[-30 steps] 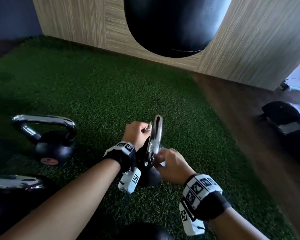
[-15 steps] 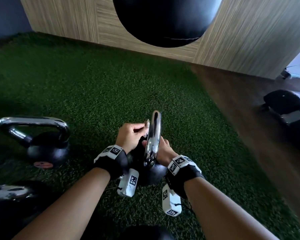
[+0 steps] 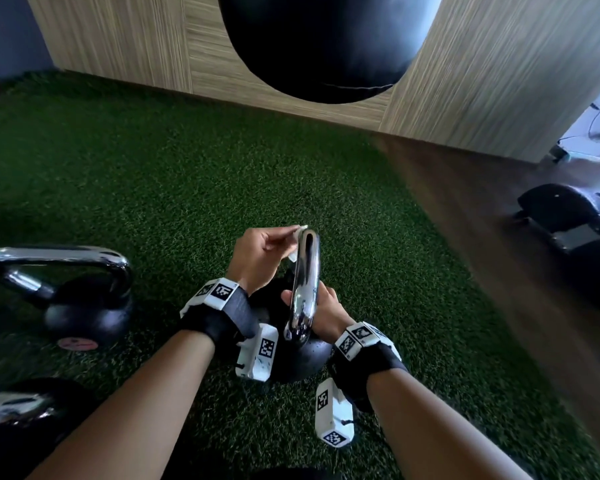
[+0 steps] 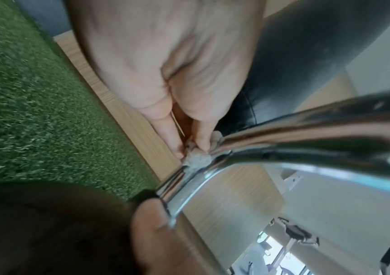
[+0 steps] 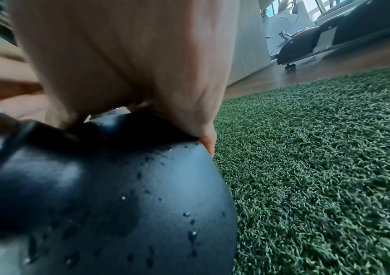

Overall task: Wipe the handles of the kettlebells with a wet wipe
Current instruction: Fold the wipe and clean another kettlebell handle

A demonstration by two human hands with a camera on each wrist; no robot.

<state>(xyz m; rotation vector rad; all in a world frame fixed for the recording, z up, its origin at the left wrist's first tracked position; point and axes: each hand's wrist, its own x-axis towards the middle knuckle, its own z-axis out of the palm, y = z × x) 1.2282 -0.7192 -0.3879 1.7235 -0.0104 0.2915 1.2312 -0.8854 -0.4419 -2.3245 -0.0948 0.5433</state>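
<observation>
A black kettlebell (image 3: pixel 302 362) with a chrome handle (image 3: pixel 305 278) stands on the green turf in front of me, its handle edge-on in the head view. My left hand (image 3: pixel 260 261) pinches a small white wet wipe (image 3: pixel 298 233) against the top far bend of the handle; in the left wrist view the wet wipe (image 4: pixel 197 158) is bunched between fingertips and chrome handle (image 4: pixel 307 130). My right hand (image 3: pixel 321 310) holds the handle's near leg low down, just above the ball (image 5: pixel 118 204), which carries water drops.
A second kettlebell (image 3: pixel 80 306) stands at the left, and a third (image 3: pixel 18 420) at the bottom left. A black punching bag (image 3: pixel 326 46) hangs ahead before a wood-panel wall. Dark machines (image 3: pixel 575 223) sit on the wooden floor at the right.
My right hand moved from the near side of the handle down to its base by the ball. My left hand with the wipe slid up to the handle's top bend.
</observation>
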